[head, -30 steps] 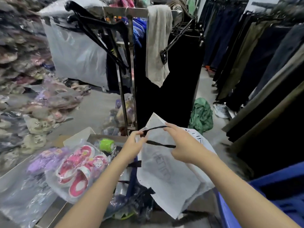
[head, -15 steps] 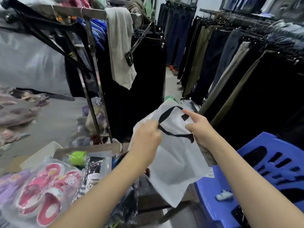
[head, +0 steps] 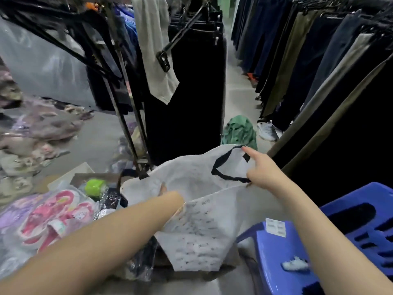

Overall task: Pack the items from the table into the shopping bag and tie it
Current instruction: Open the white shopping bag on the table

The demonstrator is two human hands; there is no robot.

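I hold a white shopping bag with printed text and black handles, its mouth spread wide in front of me. My right hand grips the far rim beside a black handle loop. My left hand reaches inside the bag and is mostly hidden by the fabric; only a fingertip shows. On the table at the left lie plastic-wrapped pink slippers, a purple packet, a green object and a dark shiny packet.
A blue plastic stool stands at the right, close to the bag. A metal clothes rack with dark garments stands just behind. Trousers hang along the right. A green cloth lies on the floor aisle.
The bag was held closed by its handles; now its mouth is pulled wide. My left hand has gone down inside it, and my right hand has moved to the right with the rim.
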